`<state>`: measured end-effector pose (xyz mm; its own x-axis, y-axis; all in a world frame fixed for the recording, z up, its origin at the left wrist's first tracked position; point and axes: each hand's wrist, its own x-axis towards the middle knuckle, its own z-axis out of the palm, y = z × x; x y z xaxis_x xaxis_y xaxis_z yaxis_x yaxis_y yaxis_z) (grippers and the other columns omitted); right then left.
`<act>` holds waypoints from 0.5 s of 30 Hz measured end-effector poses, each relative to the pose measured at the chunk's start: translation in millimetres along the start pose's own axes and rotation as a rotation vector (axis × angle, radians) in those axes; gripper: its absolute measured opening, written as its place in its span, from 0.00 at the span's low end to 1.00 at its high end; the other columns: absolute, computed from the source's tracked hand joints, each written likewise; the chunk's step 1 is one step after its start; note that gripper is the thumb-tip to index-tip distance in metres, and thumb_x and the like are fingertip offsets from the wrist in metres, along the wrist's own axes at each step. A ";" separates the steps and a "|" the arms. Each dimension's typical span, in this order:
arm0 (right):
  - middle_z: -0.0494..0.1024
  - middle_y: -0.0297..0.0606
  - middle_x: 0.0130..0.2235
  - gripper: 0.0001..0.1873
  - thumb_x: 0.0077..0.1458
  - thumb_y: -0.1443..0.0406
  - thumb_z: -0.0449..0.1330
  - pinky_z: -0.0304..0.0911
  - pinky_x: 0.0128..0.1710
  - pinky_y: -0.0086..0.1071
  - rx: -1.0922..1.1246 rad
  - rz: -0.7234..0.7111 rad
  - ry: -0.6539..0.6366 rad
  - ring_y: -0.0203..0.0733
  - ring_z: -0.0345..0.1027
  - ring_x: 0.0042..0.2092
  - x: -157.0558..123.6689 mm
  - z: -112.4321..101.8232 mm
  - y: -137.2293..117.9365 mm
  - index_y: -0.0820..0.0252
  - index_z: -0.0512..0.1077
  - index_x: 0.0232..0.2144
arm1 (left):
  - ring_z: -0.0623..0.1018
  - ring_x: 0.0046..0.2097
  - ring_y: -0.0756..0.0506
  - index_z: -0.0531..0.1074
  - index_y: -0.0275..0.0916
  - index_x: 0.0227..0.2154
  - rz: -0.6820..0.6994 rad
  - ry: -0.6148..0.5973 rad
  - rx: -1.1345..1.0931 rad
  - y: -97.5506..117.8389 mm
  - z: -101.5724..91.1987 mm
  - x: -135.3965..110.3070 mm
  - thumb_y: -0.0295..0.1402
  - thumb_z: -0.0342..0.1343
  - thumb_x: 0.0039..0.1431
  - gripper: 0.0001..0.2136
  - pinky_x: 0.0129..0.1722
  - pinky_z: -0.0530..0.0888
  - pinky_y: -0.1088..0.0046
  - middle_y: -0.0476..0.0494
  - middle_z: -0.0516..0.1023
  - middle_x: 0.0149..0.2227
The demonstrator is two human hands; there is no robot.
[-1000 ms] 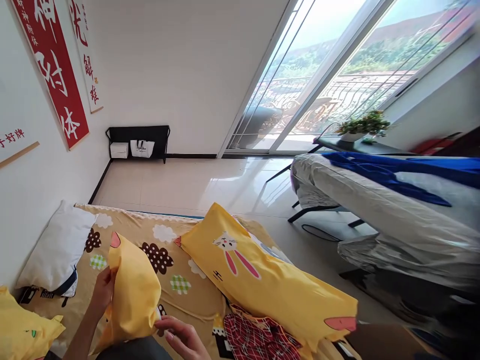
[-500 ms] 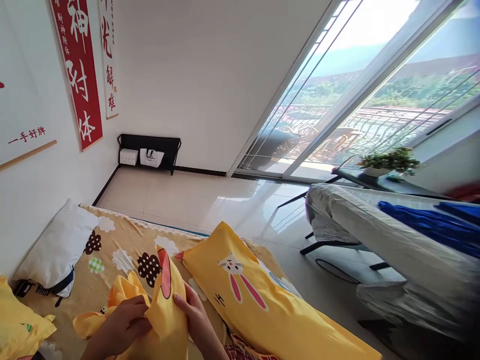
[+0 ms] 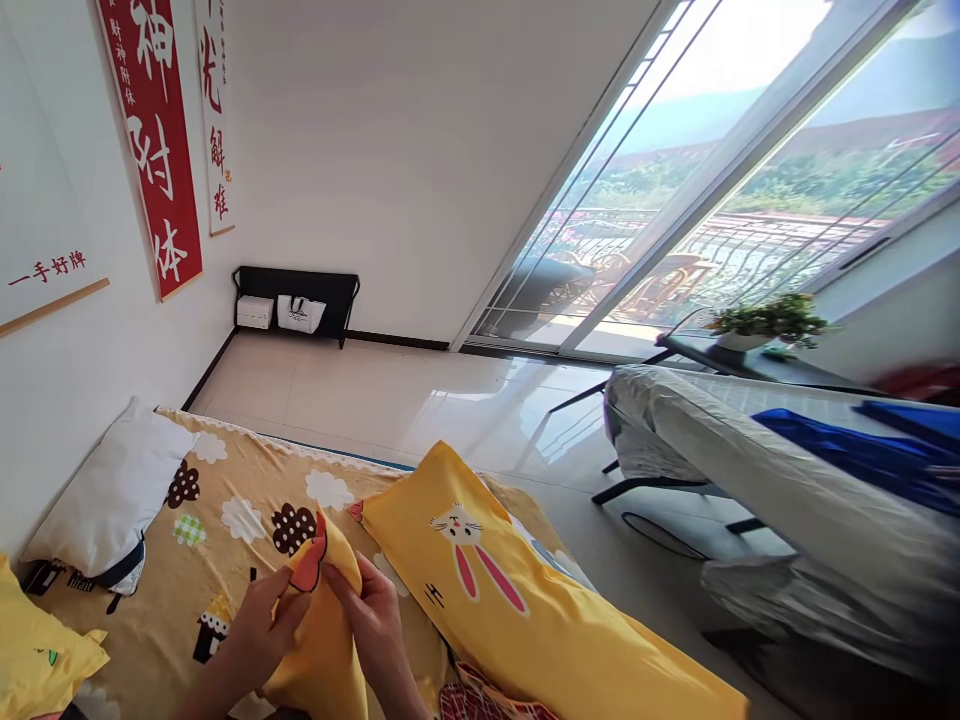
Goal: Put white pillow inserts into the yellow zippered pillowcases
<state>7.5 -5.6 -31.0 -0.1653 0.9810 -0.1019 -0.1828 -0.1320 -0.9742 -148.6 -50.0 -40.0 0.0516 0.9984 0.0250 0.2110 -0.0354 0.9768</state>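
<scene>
Both my hands pinch the top of a yellow pillowcase (image 3: 319,640) with a red-orange patch, held bunched above the bed. My left hand (image 3: 262,625) grips its left edge and my right hand (image 3: 373,620) grips its right edge, fingers closed on the cloth. Just right of them lies a long yellow pillow (image 3: 517,610) printed with a white rabbit. The bed sheet (image 3: 240,500) under them is tan with cloud and tree prints.
A white pillow (image 3: 112,495) leans by the left wall and another yellow pillow (image 3: 41,655) lies at the lower left. A covered recliner (image 3: 787,500) with blue cloth stands to the right, a plant on a table (image 3: 757,325) behind it. Tiled floor, a black rack and glass doors lie beyond.
The pillowcase has gone from hanging wide in my left hand to bunched between both hands. My right hand came up to grip its top. The view tilted up slightly.
</scene>
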 end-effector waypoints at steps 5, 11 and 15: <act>0.78 0.40 0.37 0.30 0.43 0.40 0.66 0.66 0.38 0.34 0.178 -0.047 -0.189 0.46 0.69 0.38 0.7 -20.5 1.9 0.55 0.79 0.38 | 0.71 0.35 0.48 0.78 0.35 0.42 -0.119 -0.191 -0.275 19.4 -3.3 7.6 0.51 0.53 0.62 0.23 0.35 0.66 0.75 0.42 0.77 0.34; 0.77 0.39 0.42 0.49 0.34 0.45 0.74 0.66 0.38 0.35 0.260 -0.001 -0.370 0.44 0.69 0.39 13.2 -31.4 6.6 0.47 0.68 0.59 | 0.65 0.32 0.50 0.79 0.34 0.37 -0.069 -0.341 -0.240 35.8 -14.8 17.2 0.52 0.54 0.60 0.23 0.34 0.62 0.75 0.46 0.72 0.29; 0.75 0.34 0.29 0.33 0.30 0.49 0.76 0.63 0.31 0.31 0.192 0.079 -0.343 0.38 0.65 0.29 19.5 -37.6 11.5 0.57 0.80 0.40 | 0.57 0.29 0.52 0.73 0.33 0.27 -0.077 -0.206 -0.267 39.0 -32.4 25.4 0.54 0.54 0.59 0.24 0.29 0.56 0.77 0.51 0.60 0.24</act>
<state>38.7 17.3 -51.7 -0.4943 0.8664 -0.0704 -0.3288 -0.2613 -0.9075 -170.7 -24.6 5.6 0.2469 0.9667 -0.0679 -0.0392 0.0800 0.9960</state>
